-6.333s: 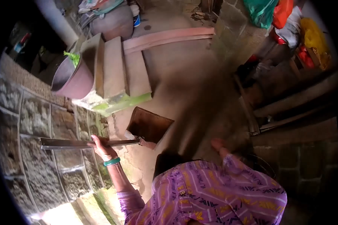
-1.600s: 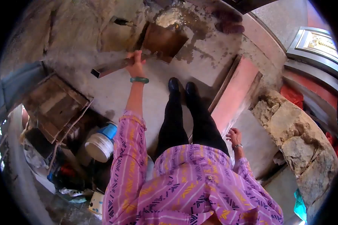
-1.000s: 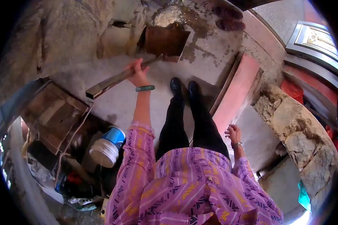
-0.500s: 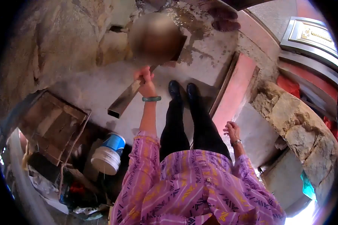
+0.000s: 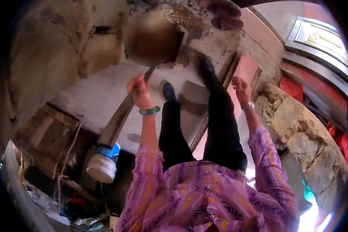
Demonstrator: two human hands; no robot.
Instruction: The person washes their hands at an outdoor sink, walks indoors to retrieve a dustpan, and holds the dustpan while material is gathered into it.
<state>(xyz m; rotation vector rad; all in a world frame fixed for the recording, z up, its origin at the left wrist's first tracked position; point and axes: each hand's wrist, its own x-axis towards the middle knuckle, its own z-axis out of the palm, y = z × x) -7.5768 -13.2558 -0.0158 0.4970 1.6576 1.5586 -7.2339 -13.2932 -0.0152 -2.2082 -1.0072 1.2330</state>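
Note:
My left hand (image 5: 140, 91), with a green bangle at the wrist, is wrapped round a long, rectangular hollow tube (image 5: 118, 116). The tube slants from the lower left up to a round blurred patch (image 5: 150, 38), which hides what is at its far end. A dark flat edge (image 5: 178, 46) shows beside that patch. My right hand (image 5: 241, 91), with a metal watch or bracelet, hangs in the air on the right with its fingers loosely bent and nothing in them. Below it is a pink slab (image 5: 246, 69).
A white bucket with a blue band (image 5: 101, 168) stands at the lower left, near old wooden boards (image 5: 42, 135). On the right lies a rough stone block (image 5: 297, 120). Reddish shoes (image 5: 227, 23) sit at the top, beside wet, stained floor (image 5: 197, 33).
My feet have moved apart, the right one stepping forward. My right hand has swung forward and up. My left hand and the tube have shifted slightly left, the tube's near end now overlapping the bucket.

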